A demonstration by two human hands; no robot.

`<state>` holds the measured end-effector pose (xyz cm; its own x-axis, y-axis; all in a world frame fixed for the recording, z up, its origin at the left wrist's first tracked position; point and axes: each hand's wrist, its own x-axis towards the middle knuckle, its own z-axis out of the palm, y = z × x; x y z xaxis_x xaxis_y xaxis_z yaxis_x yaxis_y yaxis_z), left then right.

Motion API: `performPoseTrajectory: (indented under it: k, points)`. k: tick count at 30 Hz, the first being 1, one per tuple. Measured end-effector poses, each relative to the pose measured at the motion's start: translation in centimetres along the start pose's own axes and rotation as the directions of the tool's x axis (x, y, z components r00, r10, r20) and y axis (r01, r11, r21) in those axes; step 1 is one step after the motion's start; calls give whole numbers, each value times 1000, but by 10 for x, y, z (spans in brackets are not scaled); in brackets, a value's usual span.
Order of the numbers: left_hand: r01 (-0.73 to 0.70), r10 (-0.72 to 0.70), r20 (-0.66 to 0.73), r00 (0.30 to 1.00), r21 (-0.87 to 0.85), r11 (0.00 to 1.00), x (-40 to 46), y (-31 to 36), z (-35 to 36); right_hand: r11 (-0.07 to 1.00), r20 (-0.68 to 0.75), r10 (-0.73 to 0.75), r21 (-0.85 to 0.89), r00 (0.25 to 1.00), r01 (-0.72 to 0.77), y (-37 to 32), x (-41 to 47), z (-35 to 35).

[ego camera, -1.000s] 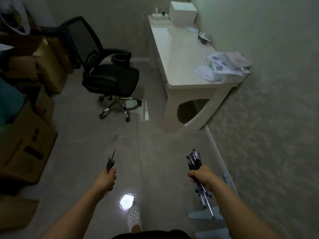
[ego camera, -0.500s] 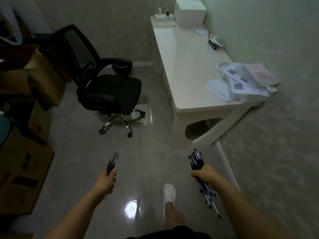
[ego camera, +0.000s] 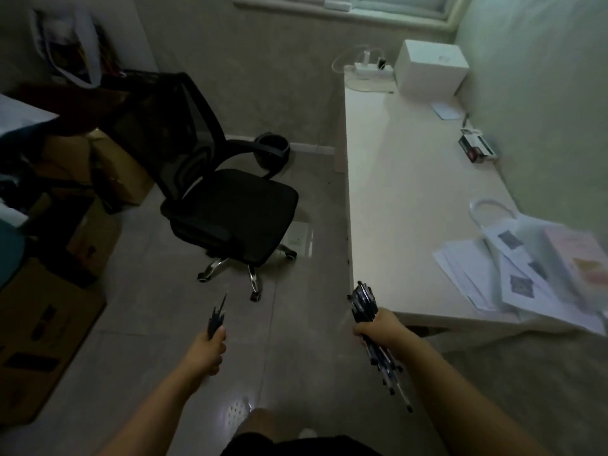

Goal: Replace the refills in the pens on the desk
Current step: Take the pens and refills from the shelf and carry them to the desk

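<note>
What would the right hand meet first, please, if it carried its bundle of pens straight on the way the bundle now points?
Most likely the near left corner of the desk. The right hand holds the pens tilted up and slightly left, tips just short of that edge. Depth is unclear, so they might pass beside it over the floor.

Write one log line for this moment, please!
left hand: grips thin dark refills | right hand: grips black pen bundle | cream desk: ahead

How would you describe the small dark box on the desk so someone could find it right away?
Start at the long pale desk against the right-hand wall. Follow its wall-side edge from the big white box in the far corner toward the heap of papers; the small dark box lies between them. It is the only dark thing on the desktop, with a white top panel and a red spot.
</note>
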<state>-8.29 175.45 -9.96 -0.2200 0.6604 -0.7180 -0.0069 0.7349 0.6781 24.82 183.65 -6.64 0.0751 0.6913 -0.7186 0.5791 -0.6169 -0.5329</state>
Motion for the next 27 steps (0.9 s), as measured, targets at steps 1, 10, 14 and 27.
performPoseTrajectory:
  k: [1, 10, 14, 27]
  points:
    - [2, -2, -11, 1000, 7, 1000, 10, 11, -1, 1000, 2, -5, -10, 1000, 5, -12, 11, -3]
    - [-53, 48, 39, 998, 139, 989, 128, 135, -12, 993, -75, 21, 113, 997, -12, -102, 106, -16]
    - [-124, 112, 75, 991, 194, 973, 194, 225, -22, 978, -114, 66, 206, 991, -42, -148, 140, -27]
    - [-170, 73, 268, 961, 358, 918, 309, 362, 79, 891, -230, 224, 442, 947, -103, -186, 221, -94]
